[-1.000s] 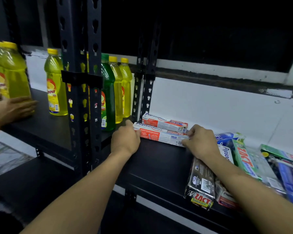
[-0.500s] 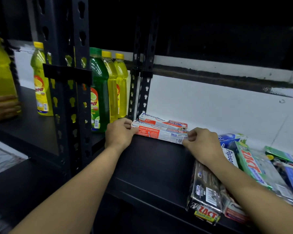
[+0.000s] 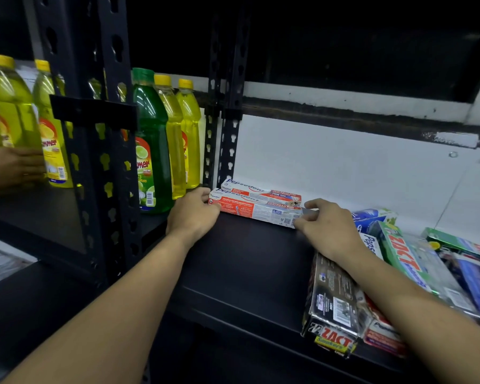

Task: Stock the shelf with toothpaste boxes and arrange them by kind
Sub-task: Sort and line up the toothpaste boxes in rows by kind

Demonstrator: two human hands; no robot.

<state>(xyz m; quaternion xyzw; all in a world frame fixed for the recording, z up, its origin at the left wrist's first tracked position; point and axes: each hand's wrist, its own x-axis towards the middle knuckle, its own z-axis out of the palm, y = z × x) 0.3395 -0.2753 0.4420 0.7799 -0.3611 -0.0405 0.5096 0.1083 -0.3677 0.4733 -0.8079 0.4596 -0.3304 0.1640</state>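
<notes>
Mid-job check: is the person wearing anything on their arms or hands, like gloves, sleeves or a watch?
Nothing worn shows. The left hand and right hand have no gloves, and no rings show on the fingers. The left forearm and right forearm are bare to the frame edge: no sleeves, watch or wristbands.

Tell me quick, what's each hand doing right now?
Left hand: curled round the left end of the front Pepsodent box.
Right hand: pinching that box's right end.
</notes>
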